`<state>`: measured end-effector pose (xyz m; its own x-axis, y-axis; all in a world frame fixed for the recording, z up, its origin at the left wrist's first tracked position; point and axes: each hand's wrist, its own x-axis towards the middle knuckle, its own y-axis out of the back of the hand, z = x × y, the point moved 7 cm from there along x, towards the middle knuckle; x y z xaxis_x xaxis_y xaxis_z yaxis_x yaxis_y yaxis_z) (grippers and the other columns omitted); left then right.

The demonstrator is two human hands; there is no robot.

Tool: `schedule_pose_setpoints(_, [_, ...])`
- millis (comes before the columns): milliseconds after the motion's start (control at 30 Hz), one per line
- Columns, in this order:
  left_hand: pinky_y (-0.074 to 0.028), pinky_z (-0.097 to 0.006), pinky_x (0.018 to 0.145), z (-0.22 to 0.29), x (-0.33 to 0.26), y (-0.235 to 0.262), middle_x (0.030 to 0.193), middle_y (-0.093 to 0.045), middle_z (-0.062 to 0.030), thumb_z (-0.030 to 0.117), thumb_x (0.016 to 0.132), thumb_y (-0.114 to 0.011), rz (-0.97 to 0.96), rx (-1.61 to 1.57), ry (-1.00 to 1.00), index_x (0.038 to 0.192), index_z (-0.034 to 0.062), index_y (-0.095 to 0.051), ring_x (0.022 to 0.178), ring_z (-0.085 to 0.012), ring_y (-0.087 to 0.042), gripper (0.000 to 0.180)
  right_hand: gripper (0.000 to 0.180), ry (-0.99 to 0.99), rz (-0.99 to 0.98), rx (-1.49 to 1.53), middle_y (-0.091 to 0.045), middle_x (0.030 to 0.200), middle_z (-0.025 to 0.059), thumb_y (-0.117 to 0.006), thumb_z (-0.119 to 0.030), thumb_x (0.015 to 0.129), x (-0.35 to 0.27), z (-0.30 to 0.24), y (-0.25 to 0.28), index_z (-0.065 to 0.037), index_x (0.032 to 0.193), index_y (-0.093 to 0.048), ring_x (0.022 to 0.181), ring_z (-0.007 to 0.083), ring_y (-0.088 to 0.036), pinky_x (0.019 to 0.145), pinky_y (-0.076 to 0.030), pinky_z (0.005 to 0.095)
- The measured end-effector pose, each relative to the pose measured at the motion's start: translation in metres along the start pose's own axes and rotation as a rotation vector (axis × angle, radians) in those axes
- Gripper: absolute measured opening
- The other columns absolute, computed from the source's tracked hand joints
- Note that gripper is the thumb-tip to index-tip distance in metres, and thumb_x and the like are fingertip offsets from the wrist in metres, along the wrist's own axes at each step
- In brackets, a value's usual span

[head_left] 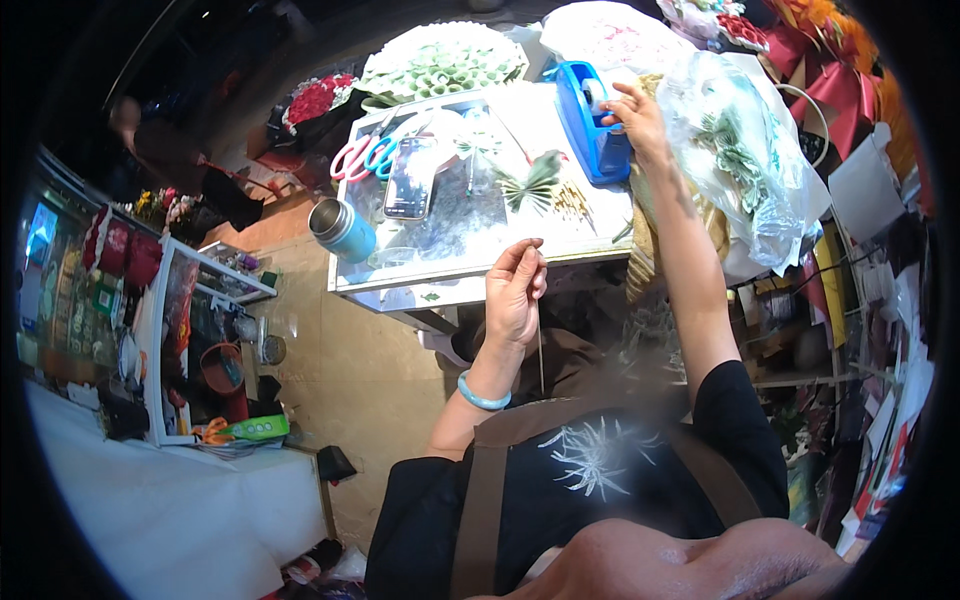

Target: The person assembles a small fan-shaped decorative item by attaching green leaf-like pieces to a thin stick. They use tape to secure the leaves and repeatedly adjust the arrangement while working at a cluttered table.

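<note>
My left hand [513, 295] pinches a thin metal wire [540, 345] upright, my right hand [634, 115] fingers tape on the blue plastic dispenser [590, 125] at the worktop's [450, 270] far right edge; best pull tape slowly.

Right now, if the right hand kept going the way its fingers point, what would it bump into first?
The right hand already reaches the blue tape dispenser, fingertips at its tape roll. That roll would probably be met first, though depth is hard to judge.

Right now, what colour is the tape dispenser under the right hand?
Blue, seen in the head view: tape dispenser, touched by the right hand.
</note>
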<state>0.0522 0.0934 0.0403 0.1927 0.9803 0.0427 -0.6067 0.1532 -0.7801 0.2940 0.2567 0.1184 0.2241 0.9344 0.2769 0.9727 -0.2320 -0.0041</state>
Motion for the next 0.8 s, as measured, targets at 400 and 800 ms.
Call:
schedule_pose_setpoints(400, [-0.033,-0.016,0.046,0.003,0.01,0.012,0.074,-0.055,-0.0012,0.013,0.089,-0.056,0.08,-0.029,-0.084,0.103,0.0001,-0.057,0.056,-0.0045,-0.043,0.019,0.022,-0.12,0.221,-0.039,-0.056,0.065,0.0045,-0.061,-0.009,0.084,-0.078,0.032,0.019,0.005,0.1,-0.055,0.047,0.006,-0.047,0.044,-0.037,0.0173])
schedule_pose_setpoints(800, [-0.036,-0.017,0.053,0.008,0.007,0.007,0.083,-0.055,-0.0027,0.011,0.09,-0.053,0.053,-0.047,-0.096,0.111,0.0008,-0.054,0.064,-0.0052,-0.046,0.023,0.008,0.208,0.003,-0.356,-0.055,0.065,-0.0012,-0.058,-0.007,0.084,-0.136,-0.019,-0.01,0.001,0.085,-0.061,0.061,0.0062,-0.05,0.055,-0.04,0.0213])
